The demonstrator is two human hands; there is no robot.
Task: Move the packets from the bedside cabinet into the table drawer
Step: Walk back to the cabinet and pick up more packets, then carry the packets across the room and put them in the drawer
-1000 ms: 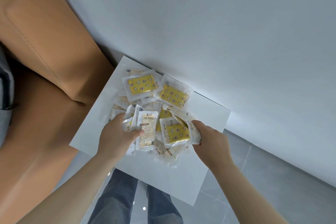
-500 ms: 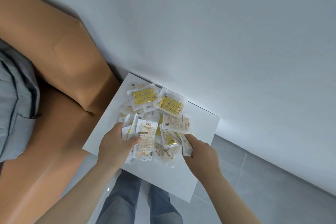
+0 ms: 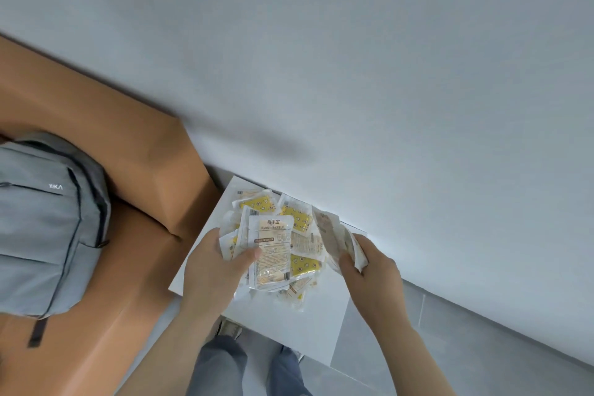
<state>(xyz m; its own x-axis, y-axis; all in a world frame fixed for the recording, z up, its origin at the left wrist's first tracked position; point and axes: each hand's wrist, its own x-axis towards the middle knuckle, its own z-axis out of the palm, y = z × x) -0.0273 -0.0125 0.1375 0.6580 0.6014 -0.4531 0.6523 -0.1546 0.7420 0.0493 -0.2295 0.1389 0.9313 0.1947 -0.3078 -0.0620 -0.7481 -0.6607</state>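
- Packets (image 3: 295, 219) piled on white bedside cabinet (image 3: 289, 321), up against the wall.
- Far left: grey backpack (image 3: 48, 225) on tan cushion (image 3: 138, 267).
- L hand (image 3: 212, 270): curled round a bunch of pkts, thumb across front one, over cabinet's left side.
- R hand (image 3: 369, 270): grips several pkts, just right of pile.

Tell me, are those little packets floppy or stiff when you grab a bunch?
Probably floppy: the packets in the right hand bend and crumple. Likely light, since the left hand holds several at once with thumb and fingers. Their shiny wrappers look slippery, so the pile on the cabinet may slide apart.
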